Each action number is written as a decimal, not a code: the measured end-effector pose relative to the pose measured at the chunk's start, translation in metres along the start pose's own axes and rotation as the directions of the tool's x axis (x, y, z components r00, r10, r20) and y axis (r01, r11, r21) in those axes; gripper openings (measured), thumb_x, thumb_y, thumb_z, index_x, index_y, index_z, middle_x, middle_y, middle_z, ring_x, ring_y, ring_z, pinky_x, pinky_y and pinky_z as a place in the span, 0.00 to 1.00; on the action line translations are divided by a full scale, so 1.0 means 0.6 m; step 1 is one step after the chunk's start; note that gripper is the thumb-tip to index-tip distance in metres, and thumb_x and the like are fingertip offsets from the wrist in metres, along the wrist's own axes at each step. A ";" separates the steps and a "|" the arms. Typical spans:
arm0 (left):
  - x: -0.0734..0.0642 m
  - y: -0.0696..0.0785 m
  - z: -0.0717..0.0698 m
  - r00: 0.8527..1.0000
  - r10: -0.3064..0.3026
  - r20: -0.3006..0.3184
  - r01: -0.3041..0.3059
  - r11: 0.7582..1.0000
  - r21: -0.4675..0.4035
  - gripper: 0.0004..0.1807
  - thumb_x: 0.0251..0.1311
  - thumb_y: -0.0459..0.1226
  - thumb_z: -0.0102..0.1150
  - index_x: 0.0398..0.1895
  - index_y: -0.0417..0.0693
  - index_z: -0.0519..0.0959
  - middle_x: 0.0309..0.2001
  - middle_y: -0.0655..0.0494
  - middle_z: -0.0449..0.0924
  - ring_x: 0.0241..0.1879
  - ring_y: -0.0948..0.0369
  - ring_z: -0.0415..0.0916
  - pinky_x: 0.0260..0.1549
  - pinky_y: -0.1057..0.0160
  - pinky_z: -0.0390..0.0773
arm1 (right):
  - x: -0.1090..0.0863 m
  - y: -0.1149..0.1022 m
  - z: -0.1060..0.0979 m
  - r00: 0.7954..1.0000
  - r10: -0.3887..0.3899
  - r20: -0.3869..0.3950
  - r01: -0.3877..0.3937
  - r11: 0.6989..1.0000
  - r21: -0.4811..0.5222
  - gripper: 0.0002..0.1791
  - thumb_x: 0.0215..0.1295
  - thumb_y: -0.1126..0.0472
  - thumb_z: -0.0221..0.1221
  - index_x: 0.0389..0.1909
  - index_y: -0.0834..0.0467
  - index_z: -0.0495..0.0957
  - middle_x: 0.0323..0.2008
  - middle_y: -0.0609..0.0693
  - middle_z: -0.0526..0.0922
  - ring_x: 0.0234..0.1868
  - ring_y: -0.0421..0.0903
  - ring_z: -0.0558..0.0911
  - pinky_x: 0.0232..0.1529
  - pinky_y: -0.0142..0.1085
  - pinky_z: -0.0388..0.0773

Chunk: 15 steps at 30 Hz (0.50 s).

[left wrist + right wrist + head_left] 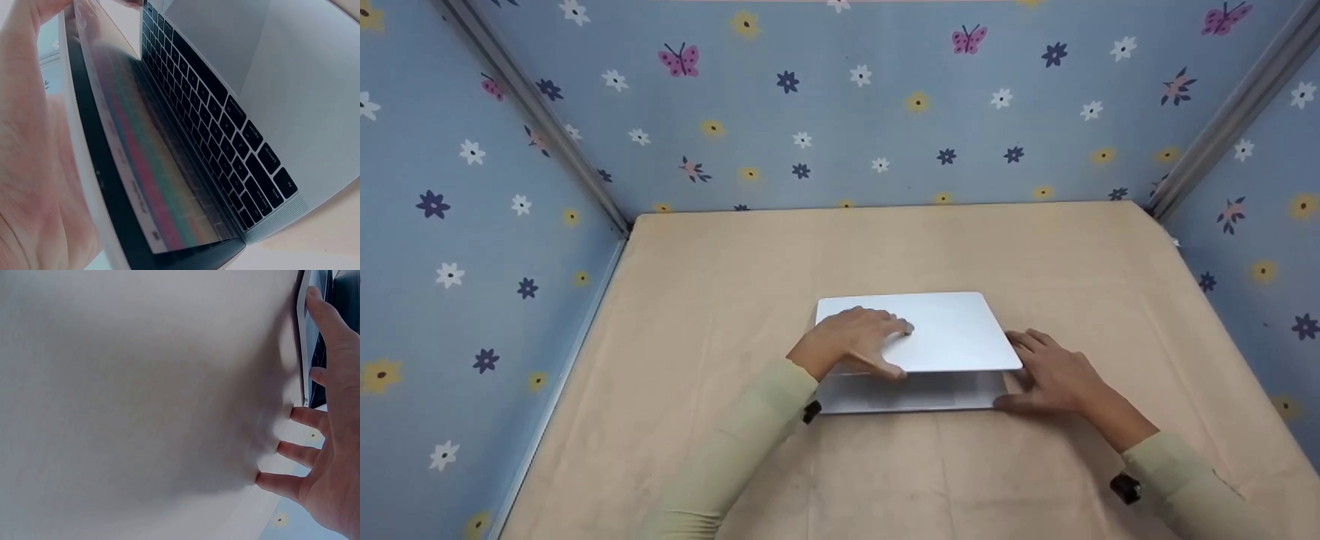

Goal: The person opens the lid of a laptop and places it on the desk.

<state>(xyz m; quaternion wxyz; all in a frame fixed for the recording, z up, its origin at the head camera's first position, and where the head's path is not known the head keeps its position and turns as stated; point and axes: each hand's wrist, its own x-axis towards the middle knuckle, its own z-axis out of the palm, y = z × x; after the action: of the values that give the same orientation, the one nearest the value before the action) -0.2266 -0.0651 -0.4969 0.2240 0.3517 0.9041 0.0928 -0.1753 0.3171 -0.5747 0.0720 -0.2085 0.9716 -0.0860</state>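
Note:
A silver laptop lies on the table, its lid (949, 330) tilted low over the base (877, 394) with a gap at the front. My left hand (859, 339) rests on the left part of the lid, fingers spread over its top and thumb by the front edge. Black keys (219, 129) and a lit screen (149, 152) with coloured bands show between lid and base in the left wrist view. At the laptop's right side is my right hand (1054, 375). Its thumb touches the base's edge, and several fingertips (267, 481) touch the table.
A beige cloth covers the table (735, 270). Blue panels (877, 112) with flowers and butterflies stand behind it and on both sides, joined by grey metal posts (540, 112). A small black device (1126, 487) sits at the right wrist.

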 end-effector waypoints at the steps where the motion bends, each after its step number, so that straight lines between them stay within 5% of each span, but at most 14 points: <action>1: 0.000 0.001 0.000 1.000 0.003 -0.003 -0.003 1.000 0.003 0.46 0.68 0.65 0.66 0.86 0.59 0.71 0.82 0.52 0.76 0.82 0.49 0.74 0.84 0.44 0.71 | 0.000 0.000 0.000 1.000 0.002 0.002 -0.002 1.000 0.001 0.63 0.54 0.20 0.73 0.85 0.53 0.71 0.82 0.55 0.76 0.83 0.66 0.73 0.44 0.67 0.87; 15: -0.009 0.011 0.002 0.997 0.052 -0.059 -0.046 0.994 0.100 0.36 0.72 0.62 0.63 0.78 0.59 0.76 0.69 0.50 0.87 0.67 0.48 0.86 0.73 0.45 0.81 | 0.000 -0.001 0.001 1.000 0.009 0.008 -0.009 1.000 0.003 0.64 0.54 0.18 0.72 0.84 0.52 0.72 0.83 0.56 0.75 0.84 0.67 0.72 0.46 0.68 0.87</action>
<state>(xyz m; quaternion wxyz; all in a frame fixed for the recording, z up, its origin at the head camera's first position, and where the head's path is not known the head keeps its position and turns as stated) -0.2186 -0.0639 -0.4939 0.1760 0.3815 0.9052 0.0646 -0.1751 0.3166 -0.5749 0.0768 -0.2046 0.9720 -0.0861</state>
